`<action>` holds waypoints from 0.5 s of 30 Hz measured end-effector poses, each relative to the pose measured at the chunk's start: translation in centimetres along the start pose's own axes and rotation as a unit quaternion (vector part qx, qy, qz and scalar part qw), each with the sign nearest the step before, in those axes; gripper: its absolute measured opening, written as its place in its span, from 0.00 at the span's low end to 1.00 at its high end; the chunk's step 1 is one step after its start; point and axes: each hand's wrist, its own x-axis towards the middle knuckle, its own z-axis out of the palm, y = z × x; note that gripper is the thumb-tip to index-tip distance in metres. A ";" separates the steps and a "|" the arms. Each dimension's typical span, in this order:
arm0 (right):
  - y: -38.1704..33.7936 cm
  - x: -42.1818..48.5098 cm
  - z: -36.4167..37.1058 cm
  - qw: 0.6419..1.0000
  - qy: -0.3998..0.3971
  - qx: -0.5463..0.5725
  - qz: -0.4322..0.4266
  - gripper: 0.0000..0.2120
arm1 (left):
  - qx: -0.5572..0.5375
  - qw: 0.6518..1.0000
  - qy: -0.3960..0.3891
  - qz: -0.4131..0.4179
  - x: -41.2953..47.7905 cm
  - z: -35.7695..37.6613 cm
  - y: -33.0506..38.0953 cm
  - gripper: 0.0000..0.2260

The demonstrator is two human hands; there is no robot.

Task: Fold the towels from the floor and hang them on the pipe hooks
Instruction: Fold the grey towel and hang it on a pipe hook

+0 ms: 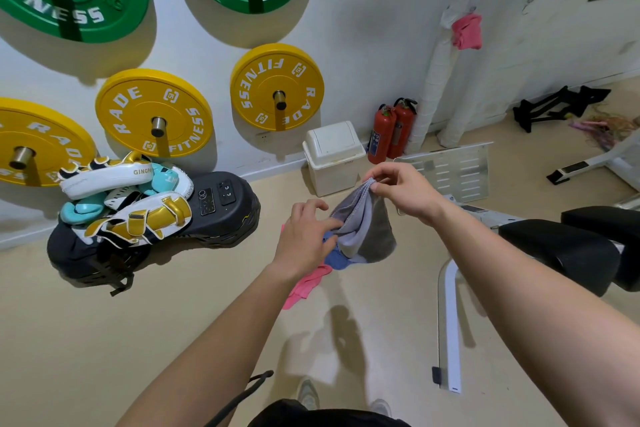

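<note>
A grey towel (pixel 363 225) hangs in the air in front of me, doubled over. My right hand (pixel 401 191) pinches its top corners. My left hand (pixel 306 232) touches the towel's left edge with fingers reaching toward it. Below the towel, a blue towel (pixel 335 258) and a pink towel (pixel 306 284) lie on the floor. Another pink towel (pixel 467 31) hangs on a hook of the white wrapped pipe (pixel 434 87) in the wall corner.
A white bin (pixel 332 156) and two red fire extinguishers (pixel 391 130) stand by the wall near the pipe. Boxing pads lie on a black machine (pixel 214 208) at left. A bench with black pads (pixel 561 250) stands at right. Weight plates hang on the wall.
</note>
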 end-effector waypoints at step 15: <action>2.9 -0.9 -0.1 0.987 0.044 -0.104 0.115 0.08 | 0.054 0.994 0.053 0.079 3.3 -5.2 -0.6 0.10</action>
